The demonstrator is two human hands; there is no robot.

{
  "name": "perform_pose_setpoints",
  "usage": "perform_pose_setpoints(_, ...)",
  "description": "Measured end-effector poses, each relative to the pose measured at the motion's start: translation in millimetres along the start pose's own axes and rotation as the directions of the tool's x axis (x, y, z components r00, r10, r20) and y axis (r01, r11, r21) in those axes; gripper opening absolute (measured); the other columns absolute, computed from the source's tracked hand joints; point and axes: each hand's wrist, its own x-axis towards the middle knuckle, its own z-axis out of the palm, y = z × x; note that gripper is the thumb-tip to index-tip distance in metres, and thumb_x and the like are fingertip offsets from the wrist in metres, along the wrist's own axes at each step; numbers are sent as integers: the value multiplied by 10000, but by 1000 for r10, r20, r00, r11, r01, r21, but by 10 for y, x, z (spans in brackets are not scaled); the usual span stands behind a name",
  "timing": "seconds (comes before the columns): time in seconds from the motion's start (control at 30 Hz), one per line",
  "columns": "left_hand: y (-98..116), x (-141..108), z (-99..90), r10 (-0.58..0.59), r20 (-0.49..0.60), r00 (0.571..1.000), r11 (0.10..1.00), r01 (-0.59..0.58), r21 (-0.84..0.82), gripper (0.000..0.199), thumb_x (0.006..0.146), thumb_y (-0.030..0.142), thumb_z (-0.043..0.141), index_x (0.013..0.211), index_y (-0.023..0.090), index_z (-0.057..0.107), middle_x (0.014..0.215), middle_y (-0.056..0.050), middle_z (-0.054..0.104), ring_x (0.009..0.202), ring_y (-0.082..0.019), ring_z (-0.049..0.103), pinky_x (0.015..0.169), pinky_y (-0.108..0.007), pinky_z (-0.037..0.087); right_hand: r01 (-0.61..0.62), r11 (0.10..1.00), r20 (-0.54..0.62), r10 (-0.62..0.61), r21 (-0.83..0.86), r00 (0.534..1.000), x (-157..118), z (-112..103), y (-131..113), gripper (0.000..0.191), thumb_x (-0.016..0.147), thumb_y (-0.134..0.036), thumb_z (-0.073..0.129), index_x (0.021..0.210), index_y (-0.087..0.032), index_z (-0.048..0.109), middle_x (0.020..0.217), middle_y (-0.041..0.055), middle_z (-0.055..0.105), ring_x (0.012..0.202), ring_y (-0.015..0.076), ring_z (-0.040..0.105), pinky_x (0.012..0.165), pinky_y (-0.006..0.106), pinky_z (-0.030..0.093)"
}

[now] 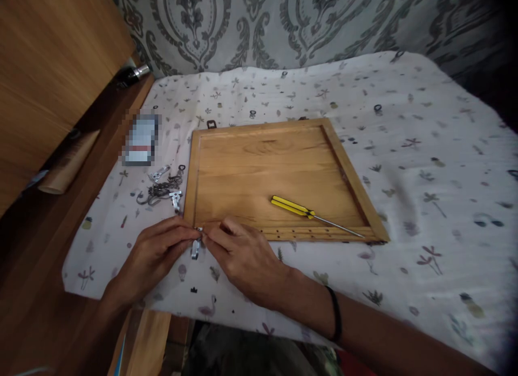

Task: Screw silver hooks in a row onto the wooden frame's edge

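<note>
A framed wooden board lies on a white patterned cloth. At its near left corner, a small metal bracket hangs over the near edge. My left hand has its fingers pinched at the bracket's top from the left. From the right, my right hand pinches at the same spot; anything between its fingertips is too small to make out. A yellow-handled screwdriver rests on the board, its shaft crossing the near rail, which has a row of small holes.
Left of the board lie a tangle of metal pieces, a loose bracket and another bracket. A blurred rectangular object is farther back. Wooden furniture borders the cloth on the left.
</note>
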Motion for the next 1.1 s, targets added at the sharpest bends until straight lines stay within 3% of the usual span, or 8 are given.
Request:
perform_pose_setpoints(0.17,0,-17,10,-35,-15,999,999,35,2,113,995,161,619,993,202,725,901,-22,749,814,-137,727,728,-217,600,5,1000,7,-5,6,1000,-1,-1,4,127,981,-127,635,1078,-96,711,1136,113,711,922,250,527,637,369,510)
perform_pose_setpoints(0.53,21,-16,25,74,-45,996,995,-70,77,155,997,124,614,1058,202,734,952,-21,766,851,-119,727,775,-196,598,-2,1000,-13,2,-4,1000,1,6,-1,117,970,-122,654,1065,-107,719,1114,91,719,914,242,532,635,366,508)
perform_pose_setpoints(0.83,4,-119,0,-92,-59,994,995,94,20,178,984,187,641,1146,227,704,984,-15,750,870,-144,732,784,-225,615,-6,1000,36,6,6,999,0,-29,1,139,1001,-122,598,1081,-107,711,1142,102,710,940,242,543,657,363,518)
perform_pose_setpoints(1.1,23,-192,113,2,-202,979,988,28,150,224,996,133,599,1140,228,742,1052,-41,725,946,-154,716,842,-252,612,0,1000,41,0,8,999,4,-14,8,145,969,-104,647,1103,-100,703,1172,114,708,970,246,552,673,364,521)
